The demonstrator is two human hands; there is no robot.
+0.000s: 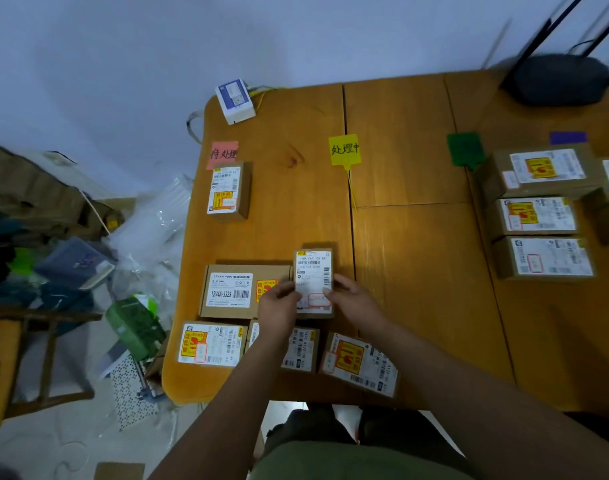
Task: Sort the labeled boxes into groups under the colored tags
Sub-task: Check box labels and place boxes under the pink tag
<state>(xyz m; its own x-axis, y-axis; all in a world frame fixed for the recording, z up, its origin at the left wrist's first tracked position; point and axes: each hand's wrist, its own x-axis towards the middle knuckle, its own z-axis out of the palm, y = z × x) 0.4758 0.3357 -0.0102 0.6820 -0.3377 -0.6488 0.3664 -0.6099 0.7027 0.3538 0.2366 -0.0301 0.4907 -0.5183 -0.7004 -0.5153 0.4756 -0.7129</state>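
wooden table (417, 271), half sorted: one small box in both hands

well to the right of the fingers, three parcels (542, 216) lie in a column beneath the green tag (465, 148) and the purple tag (568, 137). which of the two they answer to i cannot tell, but the tidy column reads as a finished group.

just left of the fingers sits the long box (233, 291). a front row of boxes (211, 344) lies below the wrists along the near edge, probably kept close as the pile to draw from.

far ahead and left of the fingers, a lone box (228, 190) lies label up, right below the pink tag (223, 154), so its group is plain. the yellow tag (344, 149) sits straight ahead of the fingers and has no box below it.

the small box (313, 271) is between the two hands, label turned up to the camera, most likely so the print can be read before choosing a tag. the left hand (279, 306) grips its lower left edge with curled fingers (292, 292). the right hand (355, 299) pinches the lower right edge, fingertips (327, 292) resting on the label. holding it low on both sides leaves the upper print uncovered. whether it is lifted or resting on the end of the long box, i cannot tell.
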